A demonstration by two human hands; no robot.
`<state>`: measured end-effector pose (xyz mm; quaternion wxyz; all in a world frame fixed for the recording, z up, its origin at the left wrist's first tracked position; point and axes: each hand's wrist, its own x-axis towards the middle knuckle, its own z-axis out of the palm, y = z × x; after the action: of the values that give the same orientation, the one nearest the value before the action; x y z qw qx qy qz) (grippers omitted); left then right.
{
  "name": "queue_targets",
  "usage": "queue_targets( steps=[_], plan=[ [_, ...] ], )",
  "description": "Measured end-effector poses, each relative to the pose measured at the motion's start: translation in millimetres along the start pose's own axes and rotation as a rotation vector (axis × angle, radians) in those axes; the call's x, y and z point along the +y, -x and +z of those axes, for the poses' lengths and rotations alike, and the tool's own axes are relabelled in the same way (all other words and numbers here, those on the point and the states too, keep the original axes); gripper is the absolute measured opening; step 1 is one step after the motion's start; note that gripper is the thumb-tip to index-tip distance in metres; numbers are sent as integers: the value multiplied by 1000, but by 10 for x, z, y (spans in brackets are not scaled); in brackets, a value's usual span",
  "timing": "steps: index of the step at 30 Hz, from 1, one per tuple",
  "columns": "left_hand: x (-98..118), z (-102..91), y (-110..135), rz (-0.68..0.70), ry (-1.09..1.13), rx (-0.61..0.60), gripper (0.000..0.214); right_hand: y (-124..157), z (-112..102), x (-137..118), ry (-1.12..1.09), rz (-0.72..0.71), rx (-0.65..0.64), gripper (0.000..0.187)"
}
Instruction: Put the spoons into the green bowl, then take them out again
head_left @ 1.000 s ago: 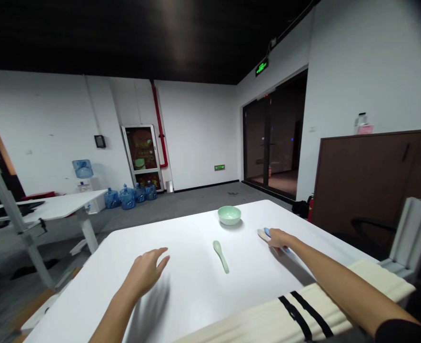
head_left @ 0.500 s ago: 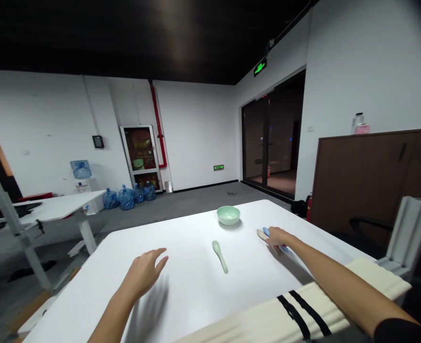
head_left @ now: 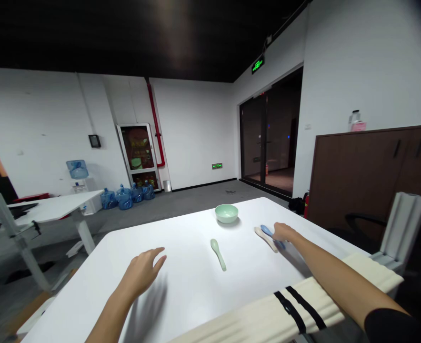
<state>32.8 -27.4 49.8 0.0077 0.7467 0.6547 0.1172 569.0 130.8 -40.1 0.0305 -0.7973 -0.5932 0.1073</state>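
Observation:
My right hand (head_left: 284, 233) rests on the white table (head_left: 182, 290), fingers curled over a blue spoon (head_left: 266, 230). A cream spoon (head_left: 265, 237) lies right beside the blue one, on its left. A pale green spoon (head_left: 218, 254) lies alone in the middle of the table. A pale green bowl (head_left: 226, 213) stands behind it near the far edge. My left hand (head_left: 142, 273) hovers low over the table at the left, fingers stretched out, holding nothing.
A folded cream cloth with two black stripes (head_left: 289, 312) lies along the table's near edge. A grey chair (head_left: 396, 233) and a brown cabinet (head_left: 367, 171) stand at the right. Another white desk (head_left: 42, 209) and several water jugs (head_left: 125, 197) are at the left.
My right hand has shifted slightly to the right, uncovering more of the cream and blue spoons. The left hand has hardly moved.

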Motion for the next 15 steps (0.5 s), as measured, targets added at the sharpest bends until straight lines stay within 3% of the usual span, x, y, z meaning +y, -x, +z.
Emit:
queue_targets(
  steps=[7,11,15],
  plan=[
    [30,-29,10,-12,-8,11,54,80,-104,-88,-39,-1,2,33],
    [36,-34,18,-25,-1,1,54,199,-277,-349,-84,-56,11,27],
    [32,-33,21,-19,10,0,55,370,-410,-711,-149,-176,-149,18]
  ],
)
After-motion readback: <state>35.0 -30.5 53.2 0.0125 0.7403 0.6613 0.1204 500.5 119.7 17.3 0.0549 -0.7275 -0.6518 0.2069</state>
